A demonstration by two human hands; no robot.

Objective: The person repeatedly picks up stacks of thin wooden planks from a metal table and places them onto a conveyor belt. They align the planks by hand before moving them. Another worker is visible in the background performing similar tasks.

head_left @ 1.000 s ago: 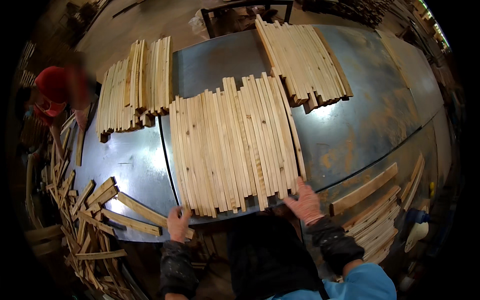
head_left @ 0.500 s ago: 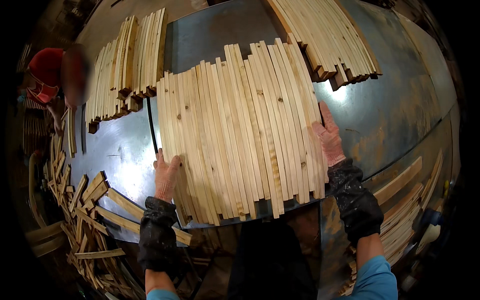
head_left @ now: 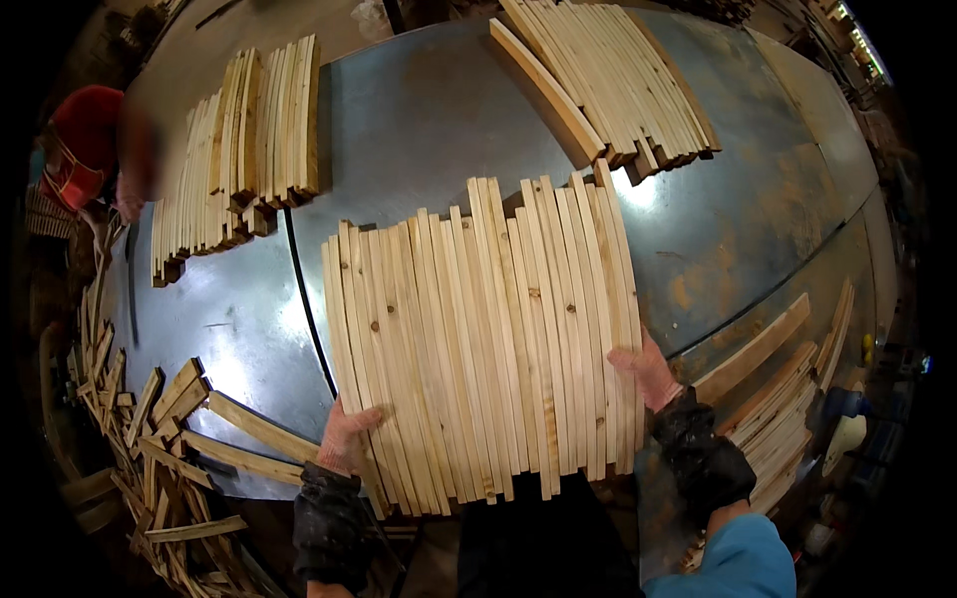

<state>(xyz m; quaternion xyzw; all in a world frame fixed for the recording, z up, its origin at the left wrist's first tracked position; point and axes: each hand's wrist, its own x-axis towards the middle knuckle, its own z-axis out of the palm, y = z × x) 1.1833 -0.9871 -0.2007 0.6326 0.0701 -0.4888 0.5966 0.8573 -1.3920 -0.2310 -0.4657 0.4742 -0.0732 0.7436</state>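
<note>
A wide row of pale wooden strips [head_left: 469, 349], set side by side with uneven ends, lies in front of me and overhangs the near edge of the metal table [head_left: 429, 110]. My left hand [head_left: 345, 435], in a pinkish work glove, clasps the row's left side near the front, its thumb on top. Opposite it, my right hand [head_left: 650, 371], gloved alike, presses the right side with the thumb over the outer strips. The fingers under or behind the outer strips are partly hidden. Both hands squeeze the row between them.
Another bundle of strips [head_left: 289, 120] stands far left, and a further one [head_left: 638, 90] far right. Loose wood offcuts [head_left: 169, 458] heap at the left edge. More strips [head_left: 778, 429] lie at the right. A person in red [head_left: 85, 149] works at far left.
The row of strips has come toward me across the table, with both hands on its sides. My hands have moved nearer. The view has shifted a little.
</note>
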